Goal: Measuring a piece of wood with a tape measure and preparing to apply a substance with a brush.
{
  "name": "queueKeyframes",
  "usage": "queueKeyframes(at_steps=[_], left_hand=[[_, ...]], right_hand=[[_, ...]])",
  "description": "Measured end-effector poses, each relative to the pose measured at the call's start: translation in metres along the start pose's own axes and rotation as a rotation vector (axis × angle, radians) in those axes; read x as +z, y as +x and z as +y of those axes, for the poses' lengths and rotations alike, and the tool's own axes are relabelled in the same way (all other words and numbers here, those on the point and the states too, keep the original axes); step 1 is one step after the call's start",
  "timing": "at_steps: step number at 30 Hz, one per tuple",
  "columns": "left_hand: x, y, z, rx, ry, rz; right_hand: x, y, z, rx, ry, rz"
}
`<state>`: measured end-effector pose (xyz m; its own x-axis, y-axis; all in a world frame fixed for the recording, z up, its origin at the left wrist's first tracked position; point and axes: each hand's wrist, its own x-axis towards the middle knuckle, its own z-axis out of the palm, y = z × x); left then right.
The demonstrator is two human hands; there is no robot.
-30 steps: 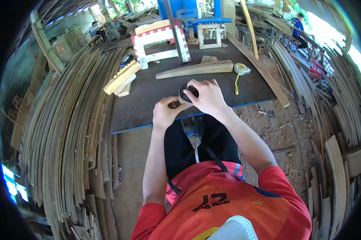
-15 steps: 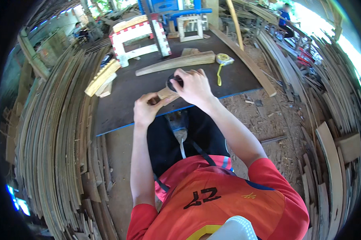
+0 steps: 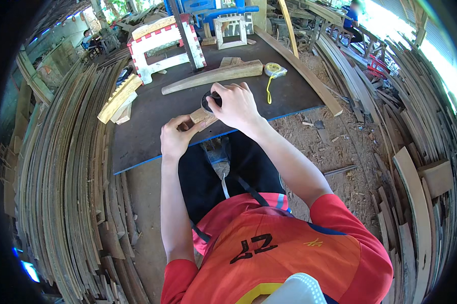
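My left hand [image 3: 175,135] grips a small wooden block [image 3: 203,117] over the near edge of the dark board tabletop [image 3: 143,135] with its blue rim. My right hand [image 3: 236,105] is closed round a black round object [image 3: 207,101] on the far end of the block; its face is mostly hidden. Just beyond lies a long, tapered wooden piece [image 3: 213,77], with a yellow-and-silver tape measure [image 3: 273,70] and its yellow strap to the right.
White-and-red stool [image 3: 165,66], upright saw-like blade [image 3: 185,43], small white frame [image 3: 230,33] and wood offcuts [image 3: 118,104] stand or lie on the board. A long plank [image 3: 309,76] lines its right side. Timber stacks [image 3: 61,177] flank me. Two people [image 3: 351,23] are seated farther back.
The whole view has shifted, so the bench appears further left. My left hand has drawn slightly down-left from the black object, showing more of the block between my hands. Both grips continue.
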<state>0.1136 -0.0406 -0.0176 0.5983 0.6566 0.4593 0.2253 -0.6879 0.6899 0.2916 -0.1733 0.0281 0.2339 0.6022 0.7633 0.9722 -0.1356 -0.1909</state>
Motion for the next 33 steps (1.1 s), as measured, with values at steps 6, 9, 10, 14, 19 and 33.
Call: queueKeyframes(at_steps=[6,9,10,14,19,33], left_hand=[[0.001,0.000,-0.001,0.033,0.023,0.020],[0.001,0.000,-0.001,0.052,0.009,0.030],[0.001,0.001,-0.001,0.053,0.007,0.027],[0.000,0.001,0.000,0.047,0.011,0.027],[-0.001,-0.002,0.005,0.046,0.029,0.005],[-0.007,-0.003,0.009,-0.003,0.078,-0.011]], right_hand=[[-0.002,0.000,-0.004,0.024,0.009,0.002],[-0.001,-0.001,-0.002,0.042,-0.005,-0.031],[0.000,-0.001,0.000,0.000,0.019,-0.001],[0.008,-0.003,0.007,0.030,0.020,-0.013],[0.001,-0.004,-0.012,0.023,0.050,0.039],[0.006,0.017,-0.036,0.061,0.061,-0.233]])
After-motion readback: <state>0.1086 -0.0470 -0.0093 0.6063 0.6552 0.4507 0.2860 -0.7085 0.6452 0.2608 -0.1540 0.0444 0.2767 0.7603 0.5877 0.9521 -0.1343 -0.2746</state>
